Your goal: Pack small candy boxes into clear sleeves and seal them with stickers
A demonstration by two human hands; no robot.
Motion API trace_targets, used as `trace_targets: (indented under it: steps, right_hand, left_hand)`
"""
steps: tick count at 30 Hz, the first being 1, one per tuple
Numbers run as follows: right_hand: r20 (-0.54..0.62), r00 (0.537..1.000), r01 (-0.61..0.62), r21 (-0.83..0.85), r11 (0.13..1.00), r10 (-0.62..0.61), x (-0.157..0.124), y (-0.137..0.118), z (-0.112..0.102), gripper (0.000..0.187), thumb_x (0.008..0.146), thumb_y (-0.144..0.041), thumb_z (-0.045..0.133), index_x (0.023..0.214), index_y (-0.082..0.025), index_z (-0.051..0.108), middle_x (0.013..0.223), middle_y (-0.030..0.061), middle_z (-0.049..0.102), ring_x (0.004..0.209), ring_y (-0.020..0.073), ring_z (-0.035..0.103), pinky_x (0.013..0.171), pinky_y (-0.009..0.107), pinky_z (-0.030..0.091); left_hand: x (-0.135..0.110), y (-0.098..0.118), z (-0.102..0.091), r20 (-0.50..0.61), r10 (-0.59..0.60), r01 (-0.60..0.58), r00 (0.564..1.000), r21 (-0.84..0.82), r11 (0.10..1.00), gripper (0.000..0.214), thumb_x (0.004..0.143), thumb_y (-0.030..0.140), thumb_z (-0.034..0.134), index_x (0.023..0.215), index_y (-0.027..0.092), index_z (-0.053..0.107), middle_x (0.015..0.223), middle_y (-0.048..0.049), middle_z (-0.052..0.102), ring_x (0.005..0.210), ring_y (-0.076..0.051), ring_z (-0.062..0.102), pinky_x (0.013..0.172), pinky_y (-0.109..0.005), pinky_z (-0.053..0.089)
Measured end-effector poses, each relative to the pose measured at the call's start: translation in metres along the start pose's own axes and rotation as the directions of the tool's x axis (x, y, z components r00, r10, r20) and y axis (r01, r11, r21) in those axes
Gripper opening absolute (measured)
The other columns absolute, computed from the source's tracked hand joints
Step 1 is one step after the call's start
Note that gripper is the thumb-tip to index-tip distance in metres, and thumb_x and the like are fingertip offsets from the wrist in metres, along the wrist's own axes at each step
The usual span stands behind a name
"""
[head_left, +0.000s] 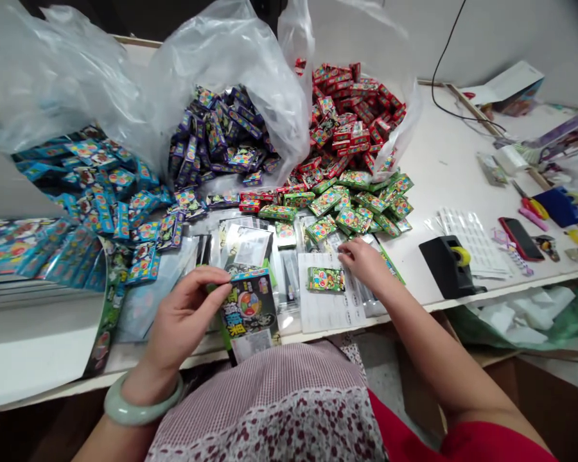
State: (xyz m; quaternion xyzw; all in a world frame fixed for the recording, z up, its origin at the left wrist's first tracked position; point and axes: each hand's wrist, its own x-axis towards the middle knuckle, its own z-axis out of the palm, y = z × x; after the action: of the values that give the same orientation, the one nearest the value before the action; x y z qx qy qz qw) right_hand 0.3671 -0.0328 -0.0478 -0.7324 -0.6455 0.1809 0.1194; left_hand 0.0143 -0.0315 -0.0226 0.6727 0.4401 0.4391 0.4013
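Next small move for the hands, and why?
Probably bring the right hand over to steady the black box. The left hand appears to pinch it only near its top edge, while the right hand rests unladen on a paper sheet beside a green box.

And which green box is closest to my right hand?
The green box lying alone on the white sheet, just beside your right hand; the other green boxes sit heaped beyond the sheet.

Past the right hand [361, 263], white desk [438, 192] stretches to a black tape dispenser [446, 266]; ahead of it and the left hand [187, 314], heaped small printed boxes [347, 122] and a plastic bag [221, 64] stand in the way.
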Motion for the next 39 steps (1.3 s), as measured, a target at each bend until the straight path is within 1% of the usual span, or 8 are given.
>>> trace_targets:
  steps: [6, 11, 13, 15, 18, 22, 28, 39]
  right_hand:
    - [-0.019, 0.999, -0.027, 0.173, 0.985, 0.031, -0.012, 0.008, 0.009, 0.011, 0.082, -0.023, 0.055, 0.082, -0.019, 0.065, 0.088, 0.0051, 0.063, 0.08, 0.0186, 0.06, 0.079, 0.032, 0.045]
    - [0.049, 0.992, -0.123, 0.544, 0.83, 0.115, -0.016, 0.014, -0.016, 0.024, 0.078, -0.043, 0.06, 0.08, -0.019, 0.06, 0.08, 0.0029, 0.064, 0.073, 0.0172, 0.06, 0.071, 0.032, 0.048]
    - [0.052, 0.998, -0.051, 0.642, 0.765, 0.023, -0.015, -0.014, -0.031, 0.025, 0.078, -0.044, 0.063, 0.081, -0.019, 0.06, 0.082, 0.0031, 0.064, 0.077, 0.0169, 0.06, 0.075, 0.032, 0.047]
    - [0.112, 0.969, 0.082, 0.69, 0.719, -0.219, -0.013, -0.056, -0.042, 0.021, 0.081, -0.04, 0.063, 0.077, -0.019, 0.061, 0.088, 0.0041, 0.065, 0.084, 0.0167, 0.06, 0.08, 0.032, 0.046]
    - [0.197, 0.848, 0.248, 0.673, 0.696, -0.493, -0.006, -0.123, -0.048, 0.016, 0.084, -0.033, 0.062, 0.077, -0.02, 0.063, 0.087, 0.0037, 0.066, 0.083, 0.0157, 0.06, 0.08, 0.031, 0.045]
    - [0.3, 0.77, 0.324, 0.577, 0.75, -0.563, 0.007, -0.173, -0.037, 0.012, 0.083, -0.029, 0.062, 0.077, -0.019, 0.065, 0.082, 0.0032, 0.068, 0.077, 0.0153, 0.061, 0.076, 0.03, 0.045]
    - [0.486, 0.763, 0.172, 0.483, 0.859, -0.426, 0.019, -0.181, -0.024, 0.016, 0.081, -0.031, 0.06, 0.072, -0.019, 0.063, 0.067, 0.0022, 0.065, 0.06, 0.0138, 0.057, 0.058, 0.028, 0.043]
    - [0.466, 0.807, 0.155, 0.428, 0.89, -0.364, 0.022, -0.184, -0.017, 0.017, 0.078, -0.033, 0.063, 0.069, -0.018, 0.063, 0.061, 0.0011, 0.063, 0.055, 0.0121, 0.053, 0.052, 0.025, 0.039]
  left_hand:
    - [0.002, 0.003, 0.0, 0.001, 0.021, -0.021, 1.0, 0.016, 1.0, 0.007, 0.086, 0.016, 0.061, 0.09, 0.022, 0.062, 0.092, 0.0, 0.063, 0.09, -0.014, 0.06, 0.08, -0.026, 0.049]
    - [0.004, 0.005, 0.006, -0.001, 0.05, -0.05, 0.999, -0.007, 0.999, 0.005, 0.085, 0.017, 0.06, 0.088, 0.021, 0.06, 0.09, -0.0009, 0.062, 0.088, -0.015, 0.06, 0.079, -0.027, 0.049]
    - [0.005, 0.006, 0.011, -0.01, 0.068, -0.068, 0.998, -0.018, 0.997, 0.007, 0.084, 0.016, 0.061, 0.088, 0.021, 0.059, 0.087, -0.0007, 0.062, 0.086, -0.015, 0.06, 0.078, -0.027, 0.049]
    - [0.005, 0.007, 0.015, -0.02, 0.087, -0.087, 0.996, -0.025, 0.996, 0.007, 0.083, 0.015, 0.061, 0.087, 0.02, 0.059, 0.086, -0.0007, 0.061, 0.084, -0.014, 0.06, 0.077, -0.027, 0.048]
    - [0.004, 0.007, 0.017, -0.01, 0.071, -0.071, 0.997, -0.028, 0.997, 0.005, 0.084, 0.015, 0.059, 0.086, 0.02, 0.057, 0.084, -0.0011, 0.059, 0.082, -0.014, 0.058, 0.076, -0.028, 0.046]
    - [0.001, 0.006, 0.015, 0.001, 0.035, -0.035, 0.999, -0.041, 0.999, 0.003, 0.086, 0.017, 0.058, 0.087, 0.019, 0.057, 0.084, -0.0014, 0.058, 0.081, -0.015, 0.056, 0.074, -0.029, 0.045]
    - [0.001, 0.004, 0.013, 0.003, 0.018, -0.017, 1.0, -0.107, 0.994, 0.004, 0.088, 0.019, 0.053, 0.087, 0.02, 0.057, 0.084, -0.0016, 0.058, 0.081, -0.015, 0.055, 0.075, -0.031, 0.045]
    - [-0.001, -0.003, 0.026, -0.101, 0.026, -0.038, 0.995, -0.117, 0.992, 0.011, 0.084, 0.023, 0.066, 0.084, 0.02, 0.056, 0.08, -0.0002, 0.058, 0.078, -0.014, 0.056, 0.074, -0.03, 0.045]
